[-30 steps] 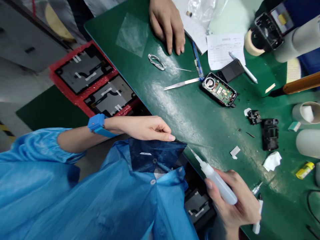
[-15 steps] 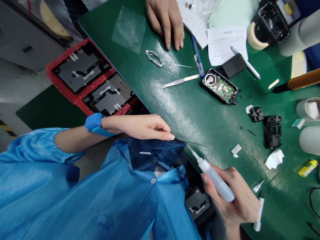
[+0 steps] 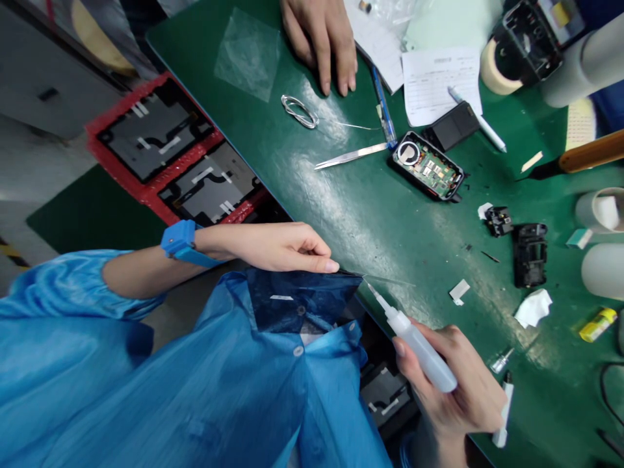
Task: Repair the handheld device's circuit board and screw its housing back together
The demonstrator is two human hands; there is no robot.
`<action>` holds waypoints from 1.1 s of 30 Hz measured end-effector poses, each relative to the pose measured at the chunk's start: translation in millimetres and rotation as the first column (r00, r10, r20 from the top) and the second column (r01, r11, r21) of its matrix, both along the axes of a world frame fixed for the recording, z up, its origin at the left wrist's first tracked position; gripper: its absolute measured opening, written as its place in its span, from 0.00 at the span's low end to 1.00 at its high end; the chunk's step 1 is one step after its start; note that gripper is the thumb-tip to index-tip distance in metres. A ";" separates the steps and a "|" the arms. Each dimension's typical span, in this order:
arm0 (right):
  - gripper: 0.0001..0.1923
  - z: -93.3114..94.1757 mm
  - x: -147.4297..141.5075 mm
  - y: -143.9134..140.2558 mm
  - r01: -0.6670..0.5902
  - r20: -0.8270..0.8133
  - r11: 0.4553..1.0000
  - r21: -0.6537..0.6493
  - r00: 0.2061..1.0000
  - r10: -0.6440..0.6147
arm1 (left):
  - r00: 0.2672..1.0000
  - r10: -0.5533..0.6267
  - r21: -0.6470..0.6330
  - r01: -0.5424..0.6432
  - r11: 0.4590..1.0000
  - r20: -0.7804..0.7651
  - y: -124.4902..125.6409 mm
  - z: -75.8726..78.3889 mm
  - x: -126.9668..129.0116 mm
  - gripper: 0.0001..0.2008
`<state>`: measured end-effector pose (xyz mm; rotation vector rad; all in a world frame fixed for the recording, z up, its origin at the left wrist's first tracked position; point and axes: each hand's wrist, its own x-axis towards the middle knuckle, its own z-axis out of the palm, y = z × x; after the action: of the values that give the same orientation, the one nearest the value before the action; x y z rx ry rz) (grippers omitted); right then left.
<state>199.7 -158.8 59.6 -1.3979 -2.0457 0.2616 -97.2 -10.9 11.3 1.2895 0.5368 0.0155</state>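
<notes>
My left hand (image 3: 287, 250), with a blue wrist strap (image 3: 180, 240) behind it, is closed on the upper edge of a dark glossy panel (image 3: 273, 312). The panel mirrors the blue smock and its buttons and bears a small white strip. In my right hand (image 3: 458, 383) is a white squeeze bottle (image 3: 424, 357) with a thin needle tip. It slants up and left, its tip at the panel's right corner; whether it touches is unclear. A thin clear strip (image 3: 390, 281) juts out beyond that corner.
Another person's hand (image 3: 324, 42) rests on the green table (image 3: 341, 214). Tweezers (image 3: 351, 156), coiled wire (image 3: 299, 112), an opened device with a circuit board (image 3: 429, 168) and a black plastic frame (image 3: 530, 255) lie there. Red-wrapped panels (image 3: 156, 136) sit left, below the table edge.
The whole view has shifted very slightly. Both hands, the panel and the bottle keep the same positions relative to each other.
</notes>
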 end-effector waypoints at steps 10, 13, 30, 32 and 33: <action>0.15 0.1 -2.2 -2.6 -0.037 0.033 0.999 0.034 0.999 0.036 | 1.000 0.012 -0.027 -0.012 1.000 -0.004 -0.2 -0.1 0.1 0.26; 0.16 2.5 -3.9 -1.4 -0.044 0.044 0.998 0.035 0.998 0.042 | 1.000 0.008 -0.026 -0.008 1.000 0.001 0.1 0.2 -0.4 0.26; 0.17 3.8 -11.3 -11.5 -0.037 0.086 0.998 0.060 0.996 0.032 | 1.000 0.009 -0.041 -0.010 0.999 -0.019 0.8 1.2 -0.4 0.26; 0.18 3.0 -12.4 -13.1 -0.037 0.085 0.997 0.065 0.996 0.032 | 1.000 0.008 -0.038 -0.008 0.999 -0.021 0.8 1.2 -0.5 0.26; 0.19 2.7 -12.9 -13.8 -0.037 0.087 0.997 0.063 0.996 0.032 | 1.000 0.007 -0.036 -0.008 0.999 -0.021 0.8 1.0 -0.5 0.26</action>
<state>186.8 -172.6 62.3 -1.3574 -2.1310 0.1508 -97.7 -10.1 12.4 1.2536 0.5577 -0.0014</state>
